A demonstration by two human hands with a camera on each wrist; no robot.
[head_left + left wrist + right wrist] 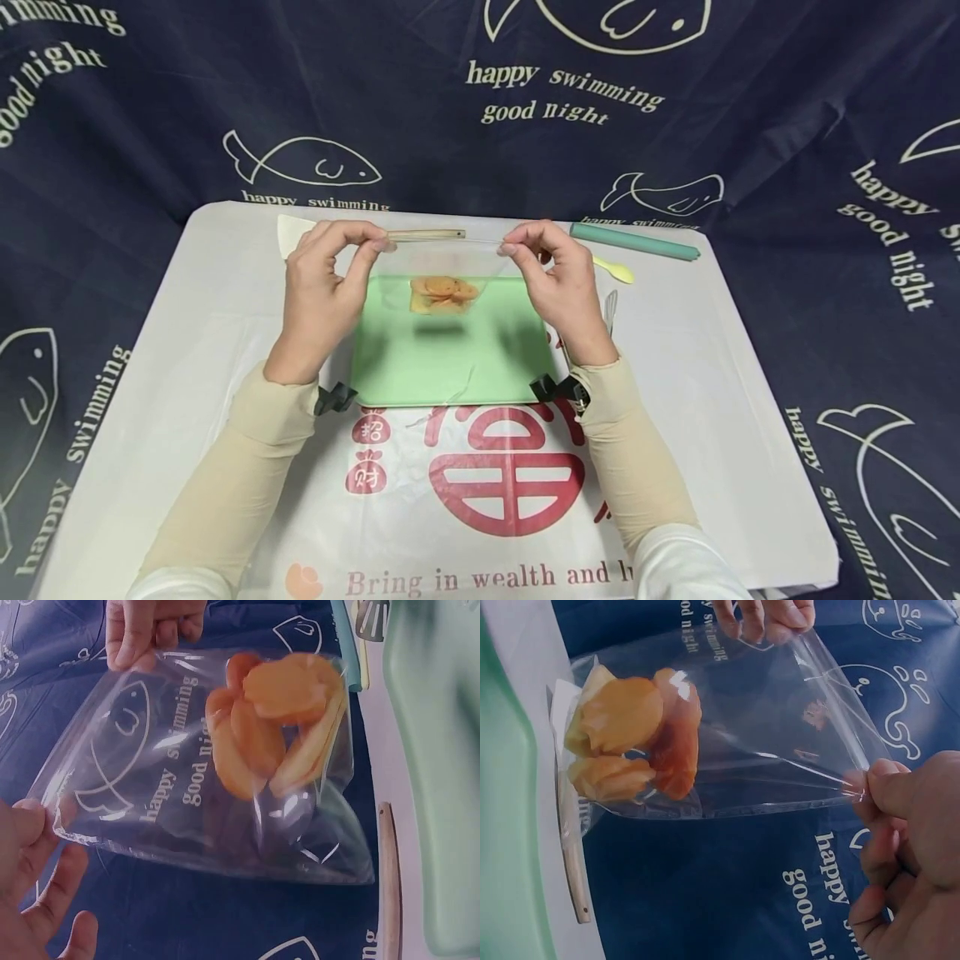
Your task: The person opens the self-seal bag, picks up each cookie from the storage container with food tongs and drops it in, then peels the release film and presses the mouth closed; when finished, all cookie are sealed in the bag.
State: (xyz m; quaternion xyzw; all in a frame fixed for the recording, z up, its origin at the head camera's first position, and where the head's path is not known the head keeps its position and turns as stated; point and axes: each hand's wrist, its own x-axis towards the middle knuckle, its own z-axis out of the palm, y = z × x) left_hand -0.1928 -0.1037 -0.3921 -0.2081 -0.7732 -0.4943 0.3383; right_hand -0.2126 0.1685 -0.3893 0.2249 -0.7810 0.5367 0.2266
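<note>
A clear plastic zip bag (172, 750) hangs by its top edge between both hands, above a light green cutting board (450, 358). Inside, at the bottom of the bag, lie several orange and yellow food pieces (622, 716), which look like slices. My left hand (322, 283) pinches one top corner between thumb and forefinger. The opposite top corner is pinched the same way by my right hand (558, 279). The top edge is stretched straight between the two hands. Whether its zip is sealed I cannot tell.
Behind the board lies a spatula with a wooden handle (427, 234) and a white blade (292, 236). To the right are a teal rod-like object (637, 242), a yellow spoon (617, 270) and a whisk-like metal tool (611, 308). A printed sheet (502, 517) covers the white table's front.
</note>
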